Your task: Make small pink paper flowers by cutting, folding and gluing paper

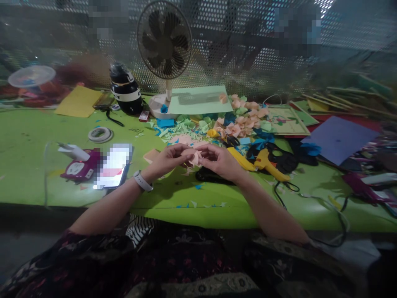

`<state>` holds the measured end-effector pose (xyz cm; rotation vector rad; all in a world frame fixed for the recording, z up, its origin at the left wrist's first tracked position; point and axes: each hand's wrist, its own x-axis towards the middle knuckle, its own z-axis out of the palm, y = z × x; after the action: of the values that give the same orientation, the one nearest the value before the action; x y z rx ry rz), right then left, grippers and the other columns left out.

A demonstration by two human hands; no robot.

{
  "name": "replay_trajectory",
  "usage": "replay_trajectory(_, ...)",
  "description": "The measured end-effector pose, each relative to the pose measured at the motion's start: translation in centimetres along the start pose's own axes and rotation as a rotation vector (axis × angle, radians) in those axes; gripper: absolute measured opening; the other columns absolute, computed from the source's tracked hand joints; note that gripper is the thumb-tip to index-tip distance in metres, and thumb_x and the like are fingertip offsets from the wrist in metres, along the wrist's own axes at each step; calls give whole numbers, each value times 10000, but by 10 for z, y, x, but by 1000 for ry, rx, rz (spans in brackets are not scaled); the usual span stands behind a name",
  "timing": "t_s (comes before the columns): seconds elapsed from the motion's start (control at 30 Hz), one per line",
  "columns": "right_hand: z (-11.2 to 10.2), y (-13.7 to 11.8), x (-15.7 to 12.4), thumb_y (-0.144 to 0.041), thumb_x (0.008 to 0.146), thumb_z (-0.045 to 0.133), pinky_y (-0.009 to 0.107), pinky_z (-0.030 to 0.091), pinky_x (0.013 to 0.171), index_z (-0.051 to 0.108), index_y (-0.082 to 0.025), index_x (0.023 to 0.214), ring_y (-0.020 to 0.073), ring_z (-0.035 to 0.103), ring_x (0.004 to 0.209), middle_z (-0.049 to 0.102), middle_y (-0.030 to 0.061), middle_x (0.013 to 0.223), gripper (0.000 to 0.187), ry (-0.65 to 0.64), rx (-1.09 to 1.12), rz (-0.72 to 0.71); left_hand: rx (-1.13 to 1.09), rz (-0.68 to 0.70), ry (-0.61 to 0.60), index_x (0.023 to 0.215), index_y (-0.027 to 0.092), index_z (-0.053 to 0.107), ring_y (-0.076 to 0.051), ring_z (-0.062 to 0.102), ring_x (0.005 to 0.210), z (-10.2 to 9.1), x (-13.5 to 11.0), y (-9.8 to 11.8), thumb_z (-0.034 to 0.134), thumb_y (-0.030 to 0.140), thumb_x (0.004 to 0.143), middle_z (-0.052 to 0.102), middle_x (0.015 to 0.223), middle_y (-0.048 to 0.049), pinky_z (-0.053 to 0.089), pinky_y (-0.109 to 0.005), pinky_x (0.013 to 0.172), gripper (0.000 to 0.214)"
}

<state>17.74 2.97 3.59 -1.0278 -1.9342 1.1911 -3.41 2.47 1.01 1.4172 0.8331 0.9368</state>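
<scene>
"Paper (pixel 196 158): location and hold?"

"Above the green table (pixel 173 198); left hand (pixel 174 157) and right hand (pixel 219 160) each pinch it by the fingertips."

"Reason for two hands?"

"Opposed grips presumably steady the thin curl; green scraps (pixel 183 130) lie just beyond, probably within reach."

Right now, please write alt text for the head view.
A person's left hand and right hand hold a curled peach paper piece over a green tabletop. Beyond lie paper scraps and peach paper flowers, with a desk fan behind.
</scene>
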Motion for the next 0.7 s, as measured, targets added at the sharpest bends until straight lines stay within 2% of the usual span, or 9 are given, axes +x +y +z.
replay_trajectory(0.1,3,-1,0,-273,806,668,322,566,783,591,-170,1211,173,686,871,718,54,955,425,-51,65,49,15,6,28,1154,138,609,-122,686,727,1,0,-1,722,373,842,718,840,-41,563,-244,682,407)
replay_trajectory(0.23,6,4,2,-269,799,680,346,569,847,535,-147,1286,189,696,954,717,88,1055,522,-117,143,87,14,42,18,1184,131,608,-109,676,704,4,-2,0,701,379,862,718,821,-32,563,-240,683,417)
replay_trajectory(0.47,4,11,4,-303,804,722,397,541,971,570,-192,1246,211,664,1114,687,99,1232,480,-203,283,80,-25,55,-37,1101,128,626,-133,696,748,5,-3,-1,718,399,846,732,897,-65,574,-255,686,383)
replay_trajectory(0.7,0,5,4,-269,814,705,339,549,936,618,-205,1208,182,666,1070,703,74,1180,409,-247,284,121,51,106,-94,946,134,698,-121,662,753,4,-5,1,684,434,868,722,874,-68,552,-237,673,310)
